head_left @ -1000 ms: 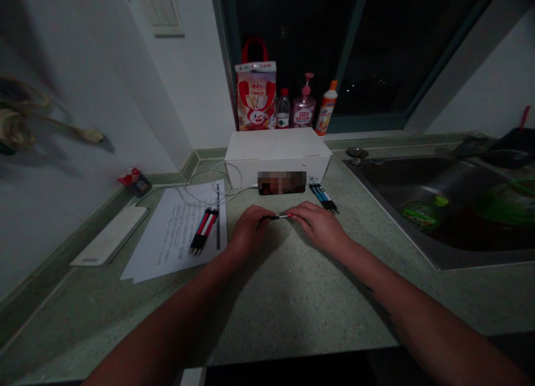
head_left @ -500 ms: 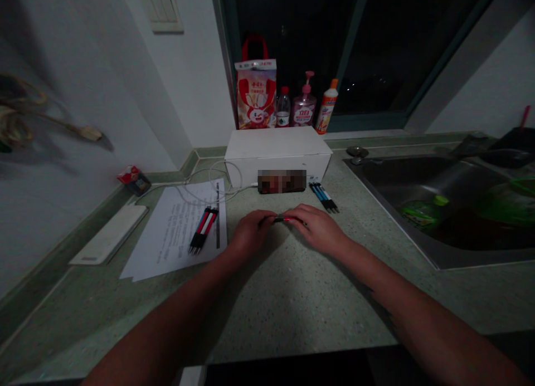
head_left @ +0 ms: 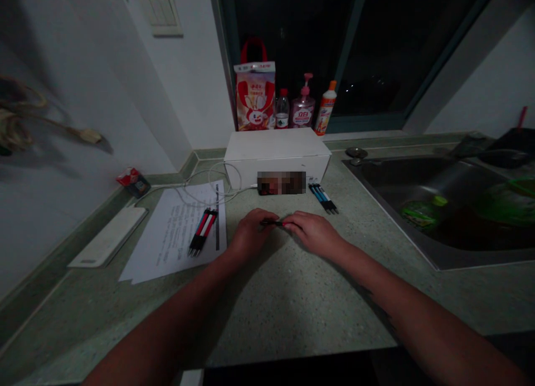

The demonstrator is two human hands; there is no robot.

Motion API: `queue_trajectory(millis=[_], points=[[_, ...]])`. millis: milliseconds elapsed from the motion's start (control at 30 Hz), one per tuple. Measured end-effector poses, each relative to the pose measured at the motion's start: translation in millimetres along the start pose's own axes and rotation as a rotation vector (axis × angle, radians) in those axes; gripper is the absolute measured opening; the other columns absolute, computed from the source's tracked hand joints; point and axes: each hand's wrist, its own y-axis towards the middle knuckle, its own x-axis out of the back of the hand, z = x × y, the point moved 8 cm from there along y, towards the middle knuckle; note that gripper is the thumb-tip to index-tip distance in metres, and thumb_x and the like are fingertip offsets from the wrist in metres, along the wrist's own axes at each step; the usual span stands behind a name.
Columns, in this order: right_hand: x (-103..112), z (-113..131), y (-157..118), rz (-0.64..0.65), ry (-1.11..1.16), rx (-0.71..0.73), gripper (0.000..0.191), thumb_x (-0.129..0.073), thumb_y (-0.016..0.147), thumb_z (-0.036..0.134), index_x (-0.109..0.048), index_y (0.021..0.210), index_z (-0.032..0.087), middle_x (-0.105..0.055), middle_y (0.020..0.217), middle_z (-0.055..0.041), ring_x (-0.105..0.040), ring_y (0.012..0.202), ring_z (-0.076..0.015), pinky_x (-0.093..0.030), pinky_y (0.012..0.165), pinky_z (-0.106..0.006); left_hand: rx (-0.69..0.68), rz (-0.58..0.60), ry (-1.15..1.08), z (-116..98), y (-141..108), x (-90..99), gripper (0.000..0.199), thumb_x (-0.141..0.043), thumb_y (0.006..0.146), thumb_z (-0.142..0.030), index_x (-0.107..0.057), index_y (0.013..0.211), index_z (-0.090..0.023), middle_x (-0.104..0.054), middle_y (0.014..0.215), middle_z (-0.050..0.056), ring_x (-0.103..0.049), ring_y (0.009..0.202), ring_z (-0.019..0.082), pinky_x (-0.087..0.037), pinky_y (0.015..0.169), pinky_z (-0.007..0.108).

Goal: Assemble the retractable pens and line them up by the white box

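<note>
Black pen [head_left: 271,222] | narrow pinch at both ends | left hand [head_left: 252,233], right hand [head_left: 312,233] | held across gap, above countertop [head_left: 267,297]

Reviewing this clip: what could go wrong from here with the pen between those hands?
The slim black-and-red pen is held only at the fingertips of the left hand and right hand, so it might slip and roll along the speckled countertop, possibly toward the steel sink. The dim light could also make any small part that drops hard to spot.
</note>
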Motion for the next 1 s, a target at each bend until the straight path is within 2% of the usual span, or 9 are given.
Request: queue_trajectory(millis=[233,367,467,533,633,700,833,933,1000], points=[[-1.6,-4.1,1.2,0.018,0.118,-0.073,0.028,-0.047,0.106,0.025,-0.075,0.104,0.022,-0.078,0.098,-0.0063,-0.072,0.09,-0.0217,-0.051,0.08,-0.033,0.058,-0.007,-0.022,2.9,0.2,0.9,0.013,-0.069,0.085,-0.015,-0.075,0.095,-0.021,-0.077,0.096,0.003,-0.073,0.087,0.018,-0.062,0.082,0.033],[3.4,-3.4,-0.2,-0.02,0.129,-0.098,0.015,-0.062,0.099,0.028,-0.072,0.11,0.024,-0.079,0.101,-0.0052,-0.072,0.089,-0.0224,-0.049,0.076,-0.033,0.127,0.035,0.002,8.8,-1.7,-2.5,0.01,-0.068,0.089,-0.021,-0.076,0.095,-0.021,-0.079,0.094,0.003,-0.075,0.086,0.02,-0.061,0.082,0.034],[5.1,-3.0,-1.0,-0.029,0.121,-0.1,0.013,-0.069,0.094,0.027,-0.071,0.107,0.023,-0.078,0.095,-0.0041,-0.071,0.083,-0.0207,-0.046,0.071,-0.03,0.146,0.049,-0.03,9.8,-2.9,-3.8,0.011,-0.067,0.091,-0.023,-0.077,0.094,-0.021,-0.079,0.092,0.003,-0.073,0.085,0.019,-0.06,0.08,0.033],[4.7,-1.3,-0.5,-0.019,0.112,-0.075,0.009,-0.065,0.098,0.026,-0.072,0.102,0.022,-0.077,0.094,-0.0042,-0.07,0.083,-0.0198,-0.046,0.072,-0.03,0.116,0.037,-0.073,6.7,-2.8,-3.1,0.009,-0.068,0.089,-0.021,-0.076,0.092,-0.021,-0.078,0.091,0.003,-0.072,0.084,0.019,-0.059,0.079,0.033],[1.2,0.7,0.9,0.017,0.083,-0.042,0.019,-0.057,0.103,0.028,-0.074,0.101,0.022,-0.077,0.096,-0.0055,-0.07,0.088,-0.0206,-0.047,0.076,-0.031,0.01,0.01,-0.12,-2.9,-1.9,-1.1,0.007,-0.068,0.085,-0.018,-0.074,0.081,-0.021,-0.075,0.089,0.004,-0.07,0.086,0.018,-0.058,0.083,0.033],[-1.4,0.7,1.7,0.042,0.069,-0.038,0.024,-0.053,0.105,0.029,-0.076,0.103,0.022,-0.077,0.099,-0.0069,-0.071,0.092,-0.0215,-0.048,0.079,-0.032,-0.005,0.004,-0.158,-4.7,-1.8,-1.0,0.004,-0.07,0.084,-0.021,-0.072,0.08,-0.02,-0.074,0.089,0.005,-0.069,0.086,0.019,-0.057,0.082,0.033],[0.2,-1.7,2.0,0.034,0.058,-0.064,0.026,-0.052,0.106,0.03,-0.077,0.108,0.022,-0.077,0.103,-0.0083,-0.071,0.095,-0.0229,-0.049,0.081,-0.034,0.167,-0.013,-0.186,7.7,-3.4,-0.7,0.023,-0.072,0.085,-0.038,-0.072,0.1,-0.02,-0.075,0.09,0.004,-0.07,0.079,0.019,-0.057,0.075,0.032],[3.9,-2.5,2.0,0.016,0.045,-0.079,0.025,-0.054,0.105,0.03,-0.077,0.109,0.023,-0.077,0.103,-0.008,-0.071,0.094,-0.023,-0.049,0.081,-0.034,0.218,0.013,-0.15,10.2,-3.8,-0.9,0.023,-0.064,0.09,-0.041,-0.072,0.092,-0.02,-0.076,0.083,0.003,-0.069,0.075,0.019,-0.056,0.075,0.033],[4.9,-2.5,2.2,0.017,0.032,-0.084,0.025,-0.054,0.105,0.031,-0.078,0.109,0.023,-0.077,0.101,-0.0077,-0.071,0.094,-0.0229,-0.049,0.081,-0.033,0.188,-0.007,-0.157,6.9,-3.0,1.9,0.018,-0.068,0.085,-0.038,-0.073,0.091,-0.021,-0.077,0.089,0.004,-0.07,0.08,0.02,-0.056,0.078,0.034]])
